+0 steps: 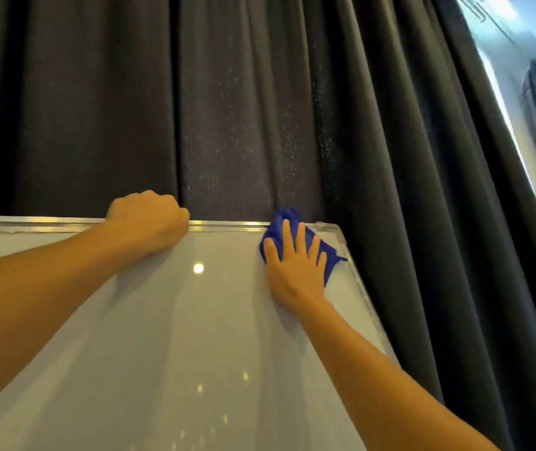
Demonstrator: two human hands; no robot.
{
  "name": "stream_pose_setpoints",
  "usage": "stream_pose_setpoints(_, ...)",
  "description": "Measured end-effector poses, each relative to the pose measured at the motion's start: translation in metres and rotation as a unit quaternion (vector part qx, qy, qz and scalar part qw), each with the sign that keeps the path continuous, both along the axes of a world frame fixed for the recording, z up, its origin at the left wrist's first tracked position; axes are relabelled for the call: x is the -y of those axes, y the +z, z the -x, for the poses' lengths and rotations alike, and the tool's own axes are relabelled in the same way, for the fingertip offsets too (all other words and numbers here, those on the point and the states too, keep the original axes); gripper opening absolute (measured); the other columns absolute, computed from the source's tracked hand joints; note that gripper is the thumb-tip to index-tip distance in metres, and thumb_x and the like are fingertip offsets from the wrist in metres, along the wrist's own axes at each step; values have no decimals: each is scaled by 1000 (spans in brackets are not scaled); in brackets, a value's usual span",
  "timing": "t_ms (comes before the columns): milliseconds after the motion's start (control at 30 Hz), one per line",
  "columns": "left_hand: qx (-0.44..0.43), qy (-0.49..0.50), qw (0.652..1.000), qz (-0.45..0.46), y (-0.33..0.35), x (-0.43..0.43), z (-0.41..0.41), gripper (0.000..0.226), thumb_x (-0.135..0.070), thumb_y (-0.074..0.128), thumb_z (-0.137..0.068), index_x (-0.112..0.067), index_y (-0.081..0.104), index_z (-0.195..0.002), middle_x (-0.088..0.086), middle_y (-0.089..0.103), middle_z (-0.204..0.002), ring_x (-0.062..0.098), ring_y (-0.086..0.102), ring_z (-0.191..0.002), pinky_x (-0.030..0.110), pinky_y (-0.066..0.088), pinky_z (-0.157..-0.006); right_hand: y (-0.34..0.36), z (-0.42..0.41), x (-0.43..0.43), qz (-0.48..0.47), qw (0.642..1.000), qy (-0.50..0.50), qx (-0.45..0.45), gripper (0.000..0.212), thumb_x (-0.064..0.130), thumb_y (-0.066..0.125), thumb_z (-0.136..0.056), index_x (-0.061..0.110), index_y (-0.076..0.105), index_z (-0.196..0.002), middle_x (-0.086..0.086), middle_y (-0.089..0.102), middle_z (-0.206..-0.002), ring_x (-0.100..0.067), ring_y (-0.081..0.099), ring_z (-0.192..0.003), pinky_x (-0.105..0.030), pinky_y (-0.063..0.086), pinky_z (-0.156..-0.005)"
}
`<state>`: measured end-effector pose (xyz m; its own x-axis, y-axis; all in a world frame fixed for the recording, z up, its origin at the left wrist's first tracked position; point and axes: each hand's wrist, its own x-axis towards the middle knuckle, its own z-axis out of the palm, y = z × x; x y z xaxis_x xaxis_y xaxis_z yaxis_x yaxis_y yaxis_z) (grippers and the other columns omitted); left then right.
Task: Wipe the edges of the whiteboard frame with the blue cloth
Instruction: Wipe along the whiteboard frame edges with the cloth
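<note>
Whiteboard frame (227, 225) before dark, perhaps dusty curtain (227, 109)

The whiteboard (169, 320) carries 3 things: the left hand (149, 219) gripping its top frame edge (227, 225), and the blue cloth (295, 239) pressed flat under the right hand (295, 268) near its upper right corner.

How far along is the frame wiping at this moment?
Nothing visibly marks any edge as finished. In hand: the right hand presses the blue cloth on the top frame edge near the right corner, while the left hand grips that edge. The right side edge still awaits wiping.
</note>
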<state>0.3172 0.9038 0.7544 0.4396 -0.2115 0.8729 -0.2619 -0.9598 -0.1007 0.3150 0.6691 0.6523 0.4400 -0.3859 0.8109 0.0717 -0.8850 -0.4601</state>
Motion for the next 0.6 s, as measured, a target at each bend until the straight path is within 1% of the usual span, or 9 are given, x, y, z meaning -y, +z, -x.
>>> stream_pose_setpoints(100,6,-14,999,-37,-2,34,-6,37,-32,35,-91,-14,66,-100,16,65,-108,35,58,-85,36,37,-70,-19,-5,-34,150,986,57,34,61,70,12,-94,54,-7,-150,9,-9,-167,-22,-18,-152,-46,-14,-120)
stream_pose_setpoints(167,21,-12,996,-82,-4,48,-12,36,-31,34,-92,-18,65,-107,13,64,-114,35,61,-96,37,37,-70,-27,0,-26,240,967,76,47,56,71,10,-93,61,-6,-146,14,-5,-167,-17,-17,-152,-43,-13,-121)
stream_pose_setpoints(200,37,-5,993,-108,-5,51,-15,35,-28,33,-93,-22,64,-107,9,64,-113,33,61,-96,38,38,-69,-25,4,-12,263,961,71,55,55,70,11,-94,61,-3,-147,15,-3,-167,-15,-16,-152,-42,-12,-121)
stream_pose_setpoints(267,65,10,988,-142,-6,59,-15,34,-22,32,-92,-26,64,-102,4,65,-104,29,62,-87,37,40,-64,-12,8,27,227,971,48,63,56,64,18,-98,54,5,-152,13,1,-167,-16,-11,-153,-44,-8,-123)
stream_pose_setpoints(367,74,14,987,-144,-6,72,-9,33,-17,32,-91,-26,64,-94,1,64,-93,26,59,-78,37,42,-62,8,10,78,53,998,-26,33,57,55,23,-102,43,8,-156,4,3,-168,-24,-5,-154,-52,-3,-123)
stream_pose_setpoints(433,68,15,990,-123,-3,77,-8,32,-21,32,-93,-23,63,-92,3,63,-88,25,55,-73,37,41,-63,20,9,86,-37,999,-31,4,59,56,19,-102,40,3,-157,1,0,-168,-27,-7,-154,-53,-5,-122)
stream_pose_setpoints(500,42,7,996,-75,1,81,-12,34,-27,31,-93,-18,63,-90,5,59,-82,25,52,-69,36,39,-64,23,2,67,-32,999,-14,4,57,56,18,-101,44,3,-155,1,-1,-168,-28,-6,-154,-54,-6,-122)
stream_pose_setpoints(533,21,-3,999,-48,4,85,-12,35,-31,32,-93,-16,63,-91,6,58,-82,26,53,-70,36,38,-65,21,-1,51,6,1000,3,13,56,56,18,-101,47,4,-154,3,-1,-168,-28,-6,-154,-53,-7,-121)
stream_pose_setpoints(600,-14,-22,1000,-16,7,101,-15,36,-34,34,-91,-15,65,-95,11,64,-93,31,57,-78,36,38,-68,7,-5,20,125,990,50,38,56,61,14,-98,51,2,-152,8,-1,-168,-24,-8,-154,-49,-10,-122)
